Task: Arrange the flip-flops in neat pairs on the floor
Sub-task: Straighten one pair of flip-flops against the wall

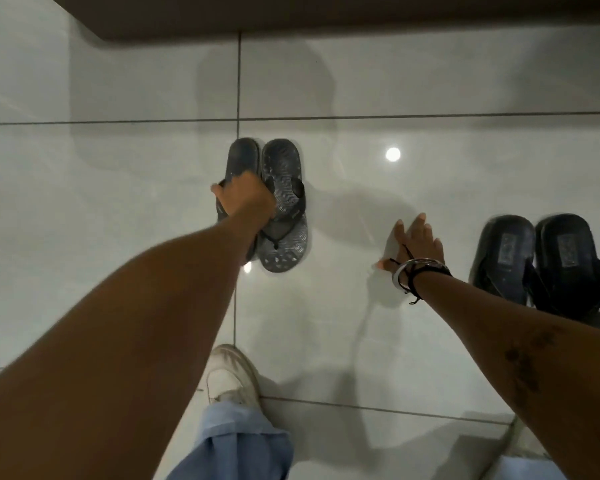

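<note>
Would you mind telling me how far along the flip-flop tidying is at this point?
Done: the black pair by the right edge sits side by side on the floor. In hand: the left hand grips the left grey flip-flop, close against its patterned mate; they look nearly lined up. The right hand rests open on the tiles. Left: releasing that one; no other loose flip-flops are in view.

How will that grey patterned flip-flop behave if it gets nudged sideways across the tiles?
The patterned flip-flop lies flat on glossy floor tiles, so it probably slides rather than tips. It looks thin and foam-like, likely light and bendy.
</note>
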{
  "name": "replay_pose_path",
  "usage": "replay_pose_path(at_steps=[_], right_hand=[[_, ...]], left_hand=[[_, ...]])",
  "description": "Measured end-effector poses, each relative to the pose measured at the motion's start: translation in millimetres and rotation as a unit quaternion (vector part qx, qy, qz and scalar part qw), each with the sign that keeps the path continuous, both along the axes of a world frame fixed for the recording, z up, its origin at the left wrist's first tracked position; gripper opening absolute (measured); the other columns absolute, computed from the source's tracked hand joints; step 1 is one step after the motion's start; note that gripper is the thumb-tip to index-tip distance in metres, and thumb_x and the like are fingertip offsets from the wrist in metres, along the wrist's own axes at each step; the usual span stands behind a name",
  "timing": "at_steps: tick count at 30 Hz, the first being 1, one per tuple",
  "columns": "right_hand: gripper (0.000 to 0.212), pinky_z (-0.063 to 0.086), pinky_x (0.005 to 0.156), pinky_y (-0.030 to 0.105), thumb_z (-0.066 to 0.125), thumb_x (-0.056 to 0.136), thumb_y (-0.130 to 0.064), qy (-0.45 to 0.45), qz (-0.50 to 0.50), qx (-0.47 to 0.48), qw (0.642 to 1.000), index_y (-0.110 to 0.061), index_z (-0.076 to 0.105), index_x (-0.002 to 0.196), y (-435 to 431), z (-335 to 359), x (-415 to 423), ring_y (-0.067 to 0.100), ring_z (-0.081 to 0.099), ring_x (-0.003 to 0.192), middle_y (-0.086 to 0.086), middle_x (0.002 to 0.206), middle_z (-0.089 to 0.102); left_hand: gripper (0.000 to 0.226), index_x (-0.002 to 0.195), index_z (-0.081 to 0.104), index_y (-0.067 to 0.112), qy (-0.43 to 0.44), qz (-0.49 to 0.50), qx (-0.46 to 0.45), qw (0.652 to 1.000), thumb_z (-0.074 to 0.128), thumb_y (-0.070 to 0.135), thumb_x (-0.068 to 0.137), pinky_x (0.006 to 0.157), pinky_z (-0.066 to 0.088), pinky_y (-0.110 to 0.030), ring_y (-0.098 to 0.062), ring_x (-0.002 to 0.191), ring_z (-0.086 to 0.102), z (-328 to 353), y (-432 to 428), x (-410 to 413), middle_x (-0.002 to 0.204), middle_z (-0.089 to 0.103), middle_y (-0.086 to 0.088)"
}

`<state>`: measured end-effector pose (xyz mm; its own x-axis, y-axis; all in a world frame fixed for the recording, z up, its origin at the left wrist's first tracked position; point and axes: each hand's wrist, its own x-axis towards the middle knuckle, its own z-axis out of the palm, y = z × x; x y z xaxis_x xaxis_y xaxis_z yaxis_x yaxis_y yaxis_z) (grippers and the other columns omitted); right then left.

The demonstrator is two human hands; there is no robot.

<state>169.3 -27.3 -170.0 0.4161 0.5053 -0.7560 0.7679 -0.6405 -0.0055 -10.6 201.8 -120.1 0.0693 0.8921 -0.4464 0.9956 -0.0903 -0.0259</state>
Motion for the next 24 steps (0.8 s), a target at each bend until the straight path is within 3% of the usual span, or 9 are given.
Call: replay_pose_path(at_steps=[8,19,24], right_hand=[[0.108,0.025,0.117,0.048,0.068,0.071,-0.064,-0.011,-0.014,-0.005,1.0,-0.024,0.005,0.149,3.5,-5.9,-2.9,0.036,0.003,0.146,0.022,0.158,-0.01],[0.115,0.019,0.12,0.048,0.07,0.063,-0.069,-0.003,-0.042,-0.003,0.999,-0.03,0.005,0.148,-0.5,-13.6,-3.6,0.033,-0.002,0.148,0.016,0.159,-0.014],[0.116,0.016,0.121,0.049,0.071,0.061,-0.068,0.007,-0.055,0.003,0.998,-0.031,0.003,0.148,-1.6,-14.0,-5.0,0.031,-0.005,0.148,0.013,0.159,-0.017]], left_hand=[[0.036,0.066,0.049,0.021,0.007,0.017,-0.006,1.0,0.06,0.051,0.083,0.105,0.024,-0.049,-0.027,0.078,0.052,-5.7,71.4,-34.3,0.064,0.051,-0.001],[0.039,0.086,0.052,0.018,-0.021,0.034,-0.005,0.999,0.061,0.055,0.079,0.1,0.025,-0.049,-0.033,0.098,0.059,-17.4,76.3,-40.3,0.083,0.054,-0.005],[0.048,0.107,0.057,0.012,-0.029,0.046,-0.012,0.998,0.064,0.05,0.079,0.104,0.023,-0.05,-0.035,0.104,0.057,-15.9,74.2,-34.9,0.105,0.063,-0.012]])
